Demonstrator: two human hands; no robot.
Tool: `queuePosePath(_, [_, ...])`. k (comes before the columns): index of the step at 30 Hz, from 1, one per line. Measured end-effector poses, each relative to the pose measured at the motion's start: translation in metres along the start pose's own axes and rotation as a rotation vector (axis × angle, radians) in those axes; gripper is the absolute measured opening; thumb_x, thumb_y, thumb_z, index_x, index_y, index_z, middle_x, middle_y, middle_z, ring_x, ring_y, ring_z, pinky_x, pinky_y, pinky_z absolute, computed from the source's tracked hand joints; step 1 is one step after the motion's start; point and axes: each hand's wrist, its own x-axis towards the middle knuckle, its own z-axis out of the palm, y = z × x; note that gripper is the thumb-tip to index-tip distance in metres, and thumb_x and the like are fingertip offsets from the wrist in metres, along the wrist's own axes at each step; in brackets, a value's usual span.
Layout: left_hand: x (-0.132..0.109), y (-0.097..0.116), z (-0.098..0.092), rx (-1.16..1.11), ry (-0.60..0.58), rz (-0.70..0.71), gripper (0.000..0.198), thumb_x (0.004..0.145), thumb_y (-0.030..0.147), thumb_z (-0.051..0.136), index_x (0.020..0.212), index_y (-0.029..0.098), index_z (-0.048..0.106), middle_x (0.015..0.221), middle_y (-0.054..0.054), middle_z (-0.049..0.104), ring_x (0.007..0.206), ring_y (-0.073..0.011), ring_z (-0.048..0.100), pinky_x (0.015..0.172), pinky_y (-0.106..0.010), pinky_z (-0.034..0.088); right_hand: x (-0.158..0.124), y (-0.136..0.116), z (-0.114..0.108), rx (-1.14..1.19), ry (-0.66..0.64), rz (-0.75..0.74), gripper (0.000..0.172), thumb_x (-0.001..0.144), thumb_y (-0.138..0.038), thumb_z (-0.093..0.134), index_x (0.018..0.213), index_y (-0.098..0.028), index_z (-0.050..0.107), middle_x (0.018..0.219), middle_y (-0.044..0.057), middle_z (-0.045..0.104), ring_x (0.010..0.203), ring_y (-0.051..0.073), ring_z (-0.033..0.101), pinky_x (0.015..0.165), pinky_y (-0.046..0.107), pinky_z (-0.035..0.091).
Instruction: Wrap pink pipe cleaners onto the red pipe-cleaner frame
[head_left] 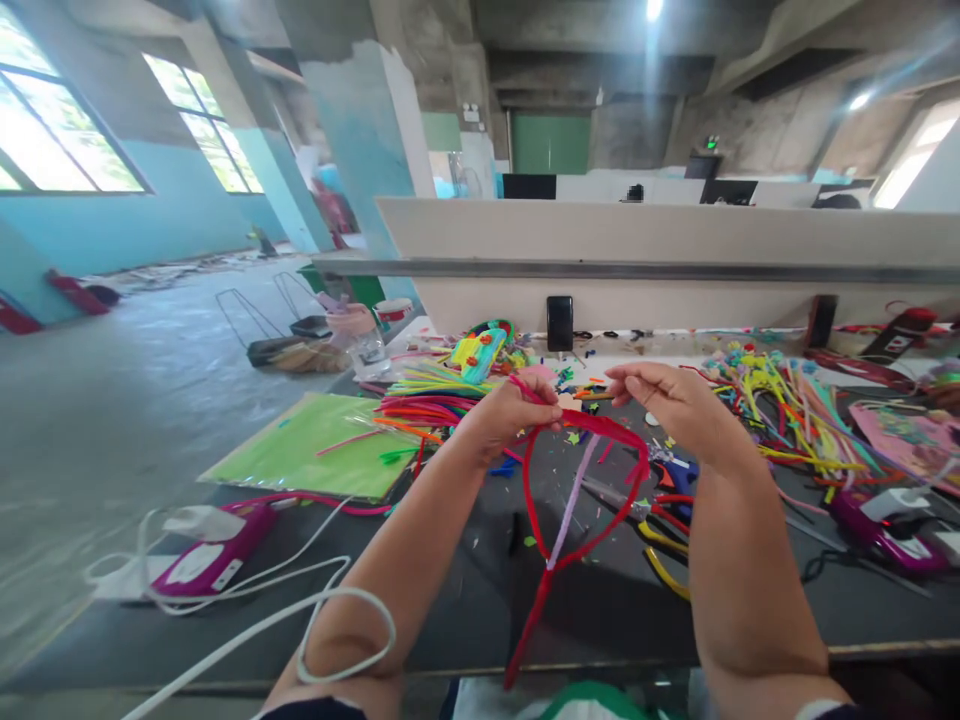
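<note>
My left hand (pixel 508 412) is closed in a pinch on the top of a red pipe-cleaner loop (pixel 581 495) that hangs down over the dark table (pixel 465 600). My right hand (pixel 671 405) is raised just right of it, fingers pinched at the loop's upper right end. A pale purple pipe cleaner (pixel 571 505) runs down through the loop's middle. Scissors with red and yellow handles (pixel 652 510) lie on the table under the loop.
A green sheet (pixel 315 450) and a bundle of coloured pipe cleaners (pixel 427 400) lie to the left. More pipe cleaners (pixel 795 420) are heaped on the right. A pink glue gun (pixel 214 555) with white cable sits front left, another (pixel 885 525) at right. A white partition (pixel 660 250) backs the table.
</note>
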Motion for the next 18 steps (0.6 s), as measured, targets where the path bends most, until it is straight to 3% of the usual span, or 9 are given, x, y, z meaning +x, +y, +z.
queuePosePath(4, [0.001, 0.018, 0.004, 0.069, -0.039, 0.019, 0.025, 0.063, 0.018, 0.074, 0.076, 0.014, 0.054, 0.059, 0.001, 0.065, 0.055, -0.0116, 0.063, 0.056, -0.022, 0.047, 0.007, 0.011, 0.008, 0.009, -0.127, 0.025, 0.039, 0.092, -0.045, 0.044, 0.095, -0.017, 0.070, 0.090, 0.008, 0.071, 0.083, 0.018, 0.065, 0.078, 0.031, 0.050])
queuePosePath(7, [0.004, 0.020, 0.007, 0.134, -0.020, 0.045, 0.023, 0.064, 0.018, 0.073, 0.076, 0.014, 0.054, 0.059, 0.002, 0.063, 0.057, -0.0115, 0.063, 0.057, -0.022, 0.047, 0.013, 0.017, 0.010, 0.017, -0.172, 0.054, 0.043, 0.091, -0.048, 0.043, 0.088, -0.015, 0.071, 0.087, 0.009, 0.071, 0.081, 0.018, 0.063, 0.076, 0.030, 0.049])
queuePosePath(14, [0.006, 0.012, 0.006, 0.151, -0.019, 0.102, 0.017, 0.065, 0.018, 0.070, 0.075, 0.014, 0.055, 0.066, 0.002, 0.062, 0.060, -0.0114, 0.064, 0.057, -0.021, 0.046, 0.018, 0.030, 0.008, 0.179, -0.335, 0.150, 0.041, 0.088, -0.050, 0.049, 0.090, -0.015, 0.070, 0.087, 0.007, 0.069, 0.078, 0.015, 0.060, 0.072, 0.027, 0.046])
queuePosePath(18, [0.005, 0.013, 0.004, 0.144, 0.024, 0.137, 0.018, 0.067, 0.019, 0.070, 0.075, 0.014, 0.055, 0.064, 0.003, 0.061, 0.060, -0.0101, 0.062, 0.057, -0.020, 0.046, 0.021, 0.030, 0.013, 0.253, -0.432, 0.206, 0.042, 0.085, -0.054, 0.051, 0.091, -0.016, 0.068, 0.079, 0.003, 0.065, 0.067, 0.012, 0.054, 0.061, 0.023, 0.042])
